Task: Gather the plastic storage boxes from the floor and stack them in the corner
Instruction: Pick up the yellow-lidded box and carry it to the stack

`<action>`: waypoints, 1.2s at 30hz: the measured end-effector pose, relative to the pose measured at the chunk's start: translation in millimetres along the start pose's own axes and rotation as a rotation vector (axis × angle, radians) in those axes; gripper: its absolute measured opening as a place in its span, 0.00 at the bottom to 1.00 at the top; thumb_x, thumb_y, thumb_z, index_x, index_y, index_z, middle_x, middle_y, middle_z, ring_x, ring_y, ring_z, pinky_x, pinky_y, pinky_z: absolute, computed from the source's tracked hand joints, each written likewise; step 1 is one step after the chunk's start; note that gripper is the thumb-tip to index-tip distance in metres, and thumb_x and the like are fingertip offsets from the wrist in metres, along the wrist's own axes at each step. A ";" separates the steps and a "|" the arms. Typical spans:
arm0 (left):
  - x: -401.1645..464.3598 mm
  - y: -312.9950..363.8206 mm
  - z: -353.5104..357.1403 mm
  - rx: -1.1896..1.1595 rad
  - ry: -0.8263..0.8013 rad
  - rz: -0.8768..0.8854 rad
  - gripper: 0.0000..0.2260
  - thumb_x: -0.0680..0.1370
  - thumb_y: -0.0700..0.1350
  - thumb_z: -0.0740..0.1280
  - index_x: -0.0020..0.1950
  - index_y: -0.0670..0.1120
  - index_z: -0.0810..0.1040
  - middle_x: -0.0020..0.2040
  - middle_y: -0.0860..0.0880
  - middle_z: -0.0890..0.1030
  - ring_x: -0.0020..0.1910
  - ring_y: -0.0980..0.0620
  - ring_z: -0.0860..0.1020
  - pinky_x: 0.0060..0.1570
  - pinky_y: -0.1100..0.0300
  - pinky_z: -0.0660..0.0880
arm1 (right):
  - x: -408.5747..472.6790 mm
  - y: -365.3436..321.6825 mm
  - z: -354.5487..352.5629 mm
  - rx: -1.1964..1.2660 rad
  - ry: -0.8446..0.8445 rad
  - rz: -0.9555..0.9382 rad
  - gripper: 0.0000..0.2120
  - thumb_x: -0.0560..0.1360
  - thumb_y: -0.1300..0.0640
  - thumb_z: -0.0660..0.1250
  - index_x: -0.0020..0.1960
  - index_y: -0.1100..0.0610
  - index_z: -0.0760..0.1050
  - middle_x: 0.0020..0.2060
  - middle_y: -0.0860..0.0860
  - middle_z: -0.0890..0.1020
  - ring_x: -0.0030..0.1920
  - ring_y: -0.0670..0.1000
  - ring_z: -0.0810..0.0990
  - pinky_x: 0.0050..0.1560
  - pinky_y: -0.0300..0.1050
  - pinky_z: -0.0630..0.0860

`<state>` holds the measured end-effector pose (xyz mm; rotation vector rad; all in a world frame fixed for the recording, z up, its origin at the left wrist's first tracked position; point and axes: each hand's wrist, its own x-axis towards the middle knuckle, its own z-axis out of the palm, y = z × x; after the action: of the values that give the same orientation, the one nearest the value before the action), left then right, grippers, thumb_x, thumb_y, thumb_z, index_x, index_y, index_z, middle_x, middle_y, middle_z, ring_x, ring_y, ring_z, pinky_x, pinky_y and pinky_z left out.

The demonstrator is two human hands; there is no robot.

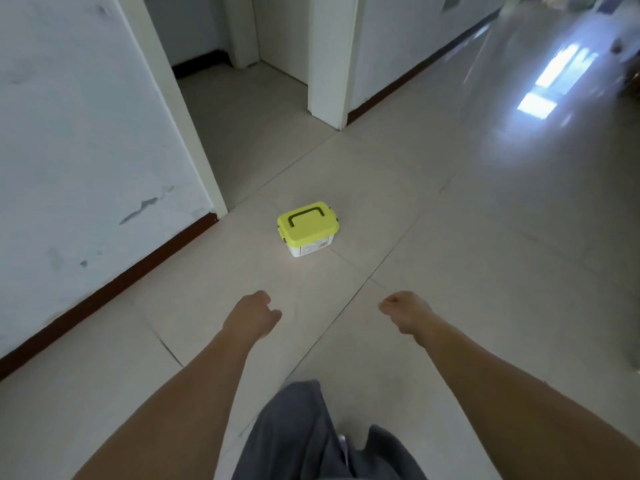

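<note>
A: Head view, the only one. Box (pixel 307 228) at centre: white body, yellow-green lid, dark handle folded flat on the lid, a latch at each end, a label on the near side. It stands upright on the floor (pixel 450 271), closed.

B: Where on the floor, exactly?

A: On pale glossy tiles, near a crossing of grout lines, just beyond the corner where the left wall (pixel 79 133) ends at a white door frame (pixel 180 109). A dark skirting (pixel 114 282) runs along the foot of that wall. Behind the box a doorway opens onto a further tiled space, with a white pillar (pixel 330 57) to its right.

B: And the hands?

A: Both bare forearms reach forward from the lower edge. Left hand (pixel 254 315) has its fingers curled loosely inward and holds nothing. Right hand (pixel 405 311) is likewise curled and empty. Each is well short of the box, touching neither it nor the floor; the two hands are apart, the box lying ahead between them.

B: Anything else in frame?

A: Grey trousers (pixel 304 431) at the bottom centre. Bright window light reflects off the floor at upper right, where the picture is blurred.
</note>
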<state>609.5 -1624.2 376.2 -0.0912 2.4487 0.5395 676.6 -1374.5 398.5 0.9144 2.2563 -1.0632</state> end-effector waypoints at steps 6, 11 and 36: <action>141.4 50.1 -46.4 0.007 -0.015 -0.048 0.22 0.77 0.50 0.63 0.69 0.45 0.69 0.69 0.44 0.72 0.66 0.45 0.72 0.62 0.57 0.70 | 135.2 -92.0 -35.8 -0.024 -0.055 0.000 0.10 0.74 0.61 0.60 0.35 0.58 0.67 0.31 0.55 0.68 0.31 0.52 0.65 0.35 0.43 0.62; 252.0 86.5 -95.4 -0.011 -0.083 -0.097 0.22 0.77 0.50 0.62 0.69 0.44 0.68 0.69 0.43 0.72 0.67 0.44 0.71 0.62 0.56 0.69 | 231.3 -161.4 -57.9 0.041 -0.075 0.057 0.07 0.74 0.60 0.61 0.37 0.56 0.67 0.31 0.53 0.65 0.33 0.51 0.63 0.40 0.45 0.60; 579.5 123.3 -7.9 -0.486 -0.166 -0.615 0.21 0.75 0.50 0.66 0.66 0.44 0.72 0.62 0.43 0.79 0.62 0.43 0.76 0.55 0.58 0.69 | 686.9 -253.9 -14.1 -0.529 -0.369 0.028 0.11 0.75 0.56 0.65 0.52 0.62 0.78 0.44 0.59 0.79 0.48 0.57 0.78 0.55 0.50 0.76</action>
<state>115.4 -1478.2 83.5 -0.9210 1.9354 0.7975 33.2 -1233.4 78.2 0.4781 2.0460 -0.5182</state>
